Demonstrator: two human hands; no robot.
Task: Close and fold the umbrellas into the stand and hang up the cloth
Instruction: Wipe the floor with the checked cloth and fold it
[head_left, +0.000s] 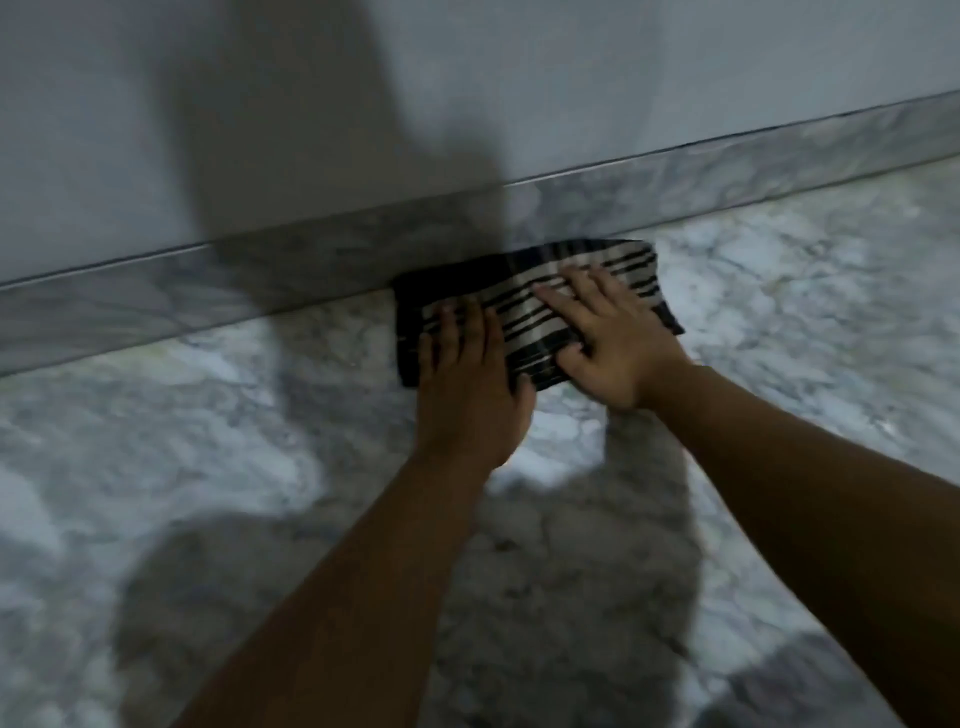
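A folded cloth (524, 306) with black and pale stripes lies flat on the marble floor, right against the skirting. My left hand (467, 384) rests on its left part with straight fingers, palm down. My right hand (608, 343) lies flat on its right part, fingers spread across the stripes. Both hands press on the cloth and neither curls round it. No umbrella or stand is in view.
The grey-white marble floor (208, 441) runs up to a marble skirting (156, 296) and a plain pale wall (675, 78). Shadows of my body and arms fall on the wall and floor.
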